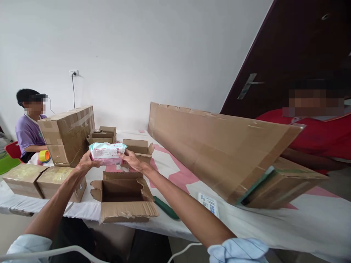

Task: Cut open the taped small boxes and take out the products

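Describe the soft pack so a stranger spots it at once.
On the cloth-covered table, find the open cardboard box at the near edge. Above it in the view, the left hand and right hand hold the soft pack. Unlike the brown boxes nearby, it's printed white and pink with teal corners.

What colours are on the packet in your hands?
The packet is mostly white, with blue-green at the top corners and pink lower down; best seen in the head view.

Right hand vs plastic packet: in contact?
Touching. The head view shows it: the thumb of the right hand overlaps the near face of the plastic packet, no gap.
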{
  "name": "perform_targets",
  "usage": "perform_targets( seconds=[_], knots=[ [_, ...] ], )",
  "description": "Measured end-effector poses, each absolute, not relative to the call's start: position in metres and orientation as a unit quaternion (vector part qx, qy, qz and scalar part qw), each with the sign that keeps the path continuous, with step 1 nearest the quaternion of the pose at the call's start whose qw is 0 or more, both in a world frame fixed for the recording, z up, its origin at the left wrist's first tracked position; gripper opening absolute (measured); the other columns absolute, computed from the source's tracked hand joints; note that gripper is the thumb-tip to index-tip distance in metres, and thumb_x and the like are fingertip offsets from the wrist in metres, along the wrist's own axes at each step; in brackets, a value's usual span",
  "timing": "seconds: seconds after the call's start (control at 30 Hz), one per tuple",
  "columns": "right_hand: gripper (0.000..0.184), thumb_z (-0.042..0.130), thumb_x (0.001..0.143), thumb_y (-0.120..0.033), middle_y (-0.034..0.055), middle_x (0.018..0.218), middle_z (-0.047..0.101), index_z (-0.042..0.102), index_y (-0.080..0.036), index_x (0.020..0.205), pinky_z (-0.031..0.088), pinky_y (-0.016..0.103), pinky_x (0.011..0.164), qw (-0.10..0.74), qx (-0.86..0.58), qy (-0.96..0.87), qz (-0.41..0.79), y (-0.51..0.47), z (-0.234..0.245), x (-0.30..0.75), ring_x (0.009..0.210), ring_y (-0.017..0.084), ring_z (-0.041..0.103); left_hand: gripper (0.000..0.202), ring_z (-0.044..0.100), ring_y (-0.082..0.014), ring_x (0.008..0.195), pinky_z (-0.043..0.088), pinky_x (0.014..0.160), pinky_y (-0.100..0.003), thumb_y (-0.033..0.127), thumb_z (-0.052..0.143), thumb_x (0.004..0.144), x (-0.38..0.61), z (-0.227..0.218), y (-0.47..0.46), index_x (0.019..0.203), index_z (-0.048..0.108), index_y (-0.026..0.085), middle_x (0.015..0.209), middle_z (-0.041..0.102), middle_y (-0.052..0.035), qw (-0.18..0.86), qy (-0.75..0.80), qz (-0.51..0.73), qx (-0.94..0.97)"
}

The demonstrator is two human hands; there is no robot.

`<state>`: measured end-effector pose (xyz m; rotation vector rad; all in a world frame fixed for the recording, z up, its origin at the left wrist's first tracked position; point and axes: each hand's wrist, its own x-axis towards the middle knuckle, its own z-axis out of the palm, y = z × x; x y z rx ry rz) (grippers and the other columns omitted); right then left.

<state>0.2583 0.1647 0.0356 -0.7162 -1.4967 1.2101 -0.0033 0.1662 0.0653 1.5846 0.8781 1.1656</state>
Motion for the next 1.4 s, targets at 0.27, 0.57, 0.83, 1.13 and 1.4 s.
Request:
perform_targets(
  seconds=[0.27, 0.57, 0.83, 1.13, 1.4],
  knots=[
    [0.052, 0.083, 0.084, -0.054, 0.0042, 0.099, 0.077, 0.073, -0.02, 0.122, 0.062, 0.035, 0.081, 0.495, -0.323, -0.607, 0.531, 0.188, 0.016, 0.258, 0.09, 0.021, 0.071, 0.071, 0.061, -0.0195, 0.077, 0.049, 0.061, -0.029, 0.023, 0.093, 0.047, -0.001, 0.043, 0.185, 0.113, 0.069, 0.014, 0.095, 0.073, -0.0064, 0.484, 0.402, 0.469, 0.62],
    [0.041, 0.077, 0.09, -0.055, 0.0016, 0.083, 0.074, 0.072, -0.018, 0.108, 0.059, 0.027, 0.069, 0.48, -0.328, -0.585, 0.566, 0.195, 0.009, 0.259, 0.075, 0.016, 0.067, 0.07, 0.061, -0.0181, 0.076, 0.048, 0.062, -0.029, 0.019, 0.09, 0.046, 0.0, 0.034, 0.197, 0.113, 0.07, 0.015, 0.094, 0.073, -0.0046, 0.497, 0.407, 0.472, 0.603],
    [0.03, 0.073, 0.096, -0.046, 0.0067, 0.097, 0.08, 0.073, -0.02, 0.11, 0.063, 0.032, 0.077, 0.467, -0.312, -0.57, 0.6, 0.194, 0.023, 0.261, 0.084, 0.019, 0.072, 0.069, 0.062, -0.0173, 0.074, 0.047, 0.064, -0.029, 0.017, 0.092, 0.044, 0.004, 0.04, 0.198, 0.109, 0.07, 0.016, 0.091, 0.074, -0.003, 0.524, 0.398, 0.475, 0.585],
    [0.024, 0.064, 0.098, -0.03, 0.0094, 0.108, 0.083, 0.073, -0.019, 0.117, 0.064, 0.035, 0.083, 0.473, -0.31, -0.564, 0.602, 0.202, 0.043, 0.264, 0.097, 0.023, 0.076, 0.065, 0.068, -0.0207, 0.079, 0.05, 0.07, -0.031, 0.015, 0.091, 0.045, 0.013, 0.056, 0.205, 0.106, 0.069, 0.014, 0.092, 0.077, -0.0069, 0.55, 0.379, 0.482, 0.567],
    [0.034, 0.056, 0.1, -0.026, 0.0039, 0.121, 0.08, 0.067, -0.025, 0.132, 0.061, 0.027, 0.071, 0.524, -0.301, -0.562, 0.565, 0.195, 0.046, 0.264, 0.093, 0.019, 0.073, 0.064, 0.071, -0.0224, 0.081, 0.053, 0.07, -0.032, 0.014, 0.092, 0.048, 0.01, 0.073, 0.198, 0.108, 0.072, 0.015, 0.092, 0.078, -0.0064, 0.547, 0.356, 0.499, 0.57]
  ],
)
